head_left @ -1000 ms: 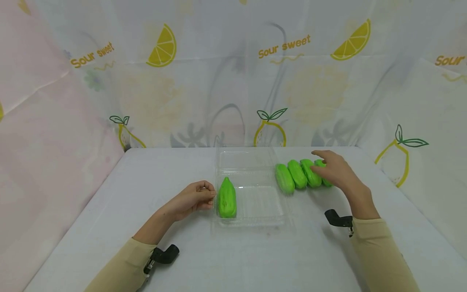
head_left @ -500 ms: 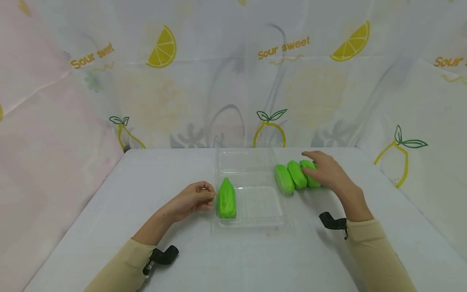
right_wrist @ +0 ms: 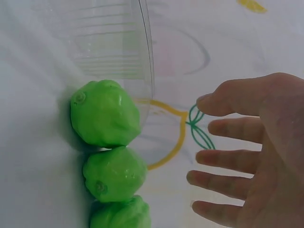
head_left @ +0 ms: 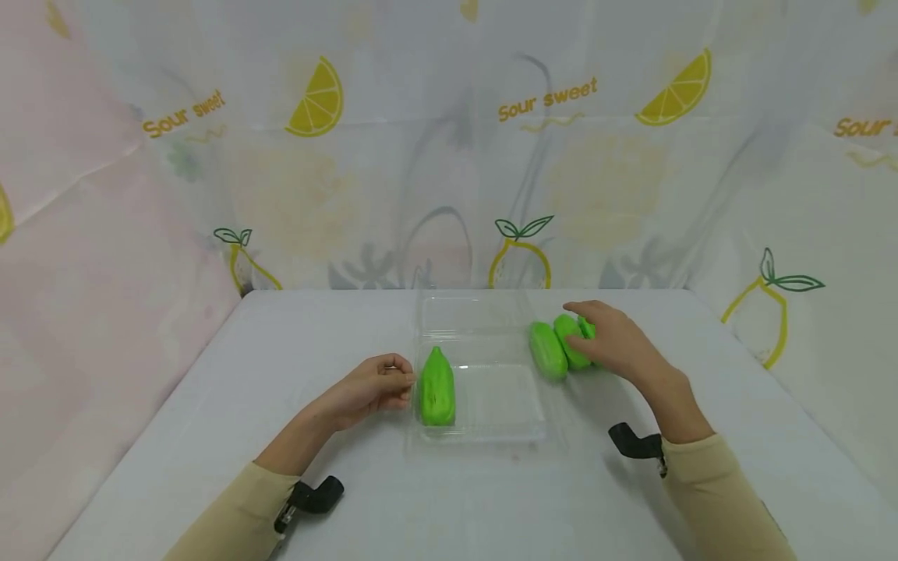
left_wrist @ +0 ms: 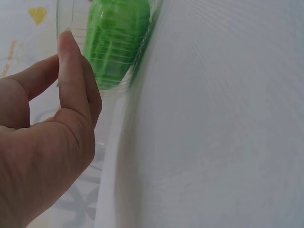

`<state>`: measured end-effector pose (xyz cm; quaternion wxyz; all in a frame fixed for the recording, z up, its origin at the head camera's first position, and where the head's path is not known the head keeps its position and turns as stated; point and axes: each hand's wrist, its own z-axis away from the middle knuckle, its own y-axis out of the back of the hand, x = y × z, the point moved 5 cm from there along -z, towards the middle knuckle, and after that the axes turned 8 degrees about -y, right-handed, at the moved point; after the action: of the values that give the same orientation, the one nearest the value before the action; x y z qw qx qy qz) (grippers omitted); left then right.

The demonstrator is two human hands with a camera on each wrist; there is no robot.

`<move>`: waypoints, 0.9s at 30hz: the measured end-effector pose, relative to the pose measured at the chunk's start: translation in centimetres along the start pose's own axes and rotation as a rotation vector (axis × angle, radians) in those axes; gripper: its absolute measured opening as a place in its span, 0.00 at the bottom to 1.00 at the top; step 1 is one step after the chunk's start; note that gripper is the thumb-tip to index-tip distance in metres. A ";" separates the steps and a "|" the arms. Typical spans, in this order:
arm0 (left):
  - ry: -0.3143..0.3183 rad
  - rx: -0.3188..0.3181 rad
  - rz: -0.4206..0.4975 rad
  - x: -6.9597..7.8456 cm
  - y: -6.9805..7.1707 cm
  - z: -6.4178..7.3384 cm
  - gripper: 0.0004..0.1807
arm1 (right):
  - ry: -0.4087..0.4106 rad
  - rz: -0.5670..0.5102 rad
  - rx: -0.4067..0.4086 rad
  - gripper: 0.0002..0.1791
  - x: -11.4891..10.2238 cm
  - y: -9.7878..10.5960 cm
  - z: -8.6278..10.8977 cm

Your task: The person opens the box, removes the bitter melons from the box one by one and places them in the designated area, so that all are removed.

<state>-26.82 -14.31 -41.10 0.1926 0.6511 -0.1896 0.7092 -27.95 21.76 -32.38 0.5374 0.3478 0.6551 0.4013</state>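
Observation:
A clear plastic clamshell box (head_left: 501, 393) lies with its lid (head_left: 471, 313) folded back. In its left end rests one bright green, long, lumpy vegetable (head_left: 437, 389), its tapered tip pointing away. My left hand (head_left: 375, 389) pinches the box's left rim between thumb and fingers; in the left wrist view the green vegetable (left_wrist: 116, 42) shows through the ribbed wall. My right hand (head_left: 610, 335) hovers with spread fingers over a row of similar green vegetables (head_left: 548, 351) right of the box, partly hiding them. In the right wrist view its fingers hold nothing, beside the vegetables (right_wrist: 107, 114).
The box and vegetables are on a white-covered table (head_left: 463, 506). Behind and at both sides hangs a white cloth (head_left: 393, 179) with lemon prints. Each sleeve carries a black wrist-worn device (head_left: 634, 442).
My right hand has moved left along the row of vegetables, from the far right ones toward the box. The left hand stays at the rim; the head view tilts up slightly.

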 end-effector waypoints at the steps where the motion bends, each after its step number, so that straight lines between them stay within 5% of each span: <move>1: 0.001 -0.001 0.001 0.0 0.0 0.0 0.08 | 0.007 0.006 0.007 0.29 -0.2 -0.1 0.1; 14: -0.002 -0.010 0.010 0.1 -0.2 -0.1 0.09 | 0.117 0.010 -0.005 0.28 -2.8 -2.3 0.5; 27: -0.014 -0.017 0.014 0.1 -0.1 0.0 0.09 | 0.145 -0.025 -0.044 0.29 -5.4 -4.0 0.6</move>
<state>-26.82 -14.24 -41.00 0.1919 0.6532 -0.2018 0.7042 -26.49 15.32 -33.71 0.5009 0.2980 0.6877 0.4329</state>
